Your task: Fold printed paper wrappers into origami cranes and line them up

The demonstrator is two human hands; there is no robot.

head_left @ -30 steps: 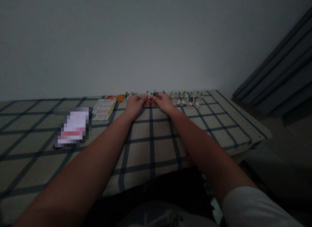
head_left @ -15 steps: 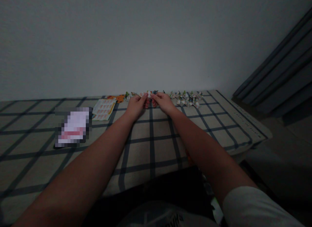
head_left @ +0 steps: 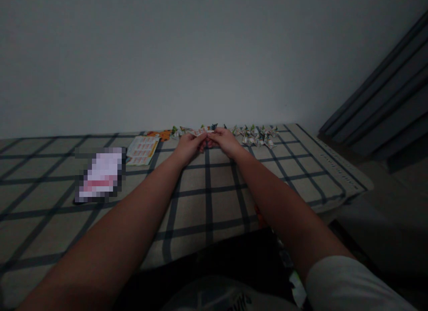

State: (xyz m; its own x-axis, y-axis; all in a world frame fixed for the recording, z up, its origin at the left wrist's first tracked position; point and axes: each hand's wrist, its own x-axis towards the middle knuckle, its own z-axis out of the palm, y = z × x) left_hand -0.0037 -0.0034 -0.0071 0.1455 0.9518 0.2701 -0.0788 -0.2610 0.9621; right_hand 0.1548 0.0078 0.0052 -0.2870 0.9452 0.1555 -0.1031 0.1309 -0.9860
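Both arms stretch far forward over a checked cloth towards the wall. My left hand and my right hand meet at the far edge, fingers pinched together on one small folded piece of printed paper held between them. Just beyond the hands, a row of small folded paper shapes lies along the wall. A cluster of several more folded paper shapes sits to the right of my right hand.
A printed sheet lies flat left of my left hand, with an orange paper behind it. A blurred rectangular item rests further left. The cloth's edge drops off at the right, beside dark curtains. The room is dim.
The folded paper between my fingers has turned and flattened out a little, and both hands have shifted slightly. The arms stay in place.
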